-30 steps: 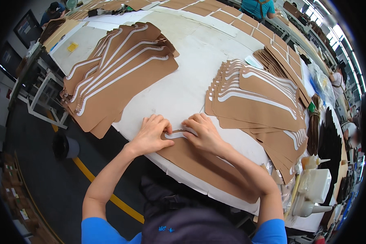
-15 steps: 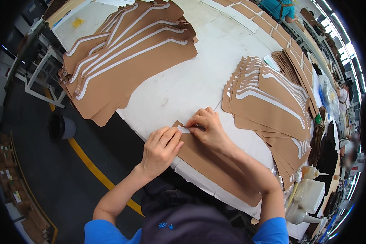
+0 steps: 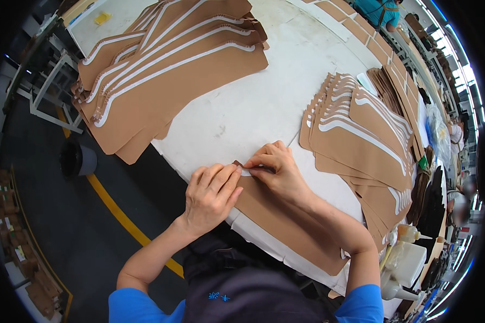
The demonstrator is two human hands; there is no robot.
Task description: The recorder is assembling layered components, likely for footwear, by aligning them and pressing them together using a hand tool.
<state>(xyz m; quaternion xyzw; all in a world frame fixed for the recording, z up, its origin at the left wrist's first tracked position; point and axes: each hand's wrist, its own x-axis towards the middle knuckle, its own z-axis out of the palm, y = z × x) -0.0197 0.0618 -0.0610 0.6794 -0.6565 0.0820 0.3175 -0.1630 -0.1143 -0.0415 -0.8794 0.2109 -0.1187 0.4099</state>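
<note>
A long brown panel (image 3: 291, 226), leather-like, lies slanting across the table's near edge. At its far left end a short white strip (image 3: 246, 173) shows between my hands. My left hand (image 3: 213, 192) is closed over that end, fingers bent and pressed near the panel's edge. My right hand (image 3: 275, 169) pinches the small folded brown edge beside the strip with thumb and forefinger. The fingertips of both hands almost meet, and they hide part of the strip and edge.
Brown panels with curved white strips lie in a fanned stack (image 3: 172, 86) at far left and another stack (image 3: 355, 140) at right. Plastic bottles (image 3: 407, 261) stand at the near right. A dark bucket (image 3: 78, 160) is on the floor at left. A co-worker (image 3: 377, 12) is at far right.
The view has shifted slightly. My left fingers are spread a little more over the panel's end, and less of the white strip shows. The right hand keeps its pinch.
</note>
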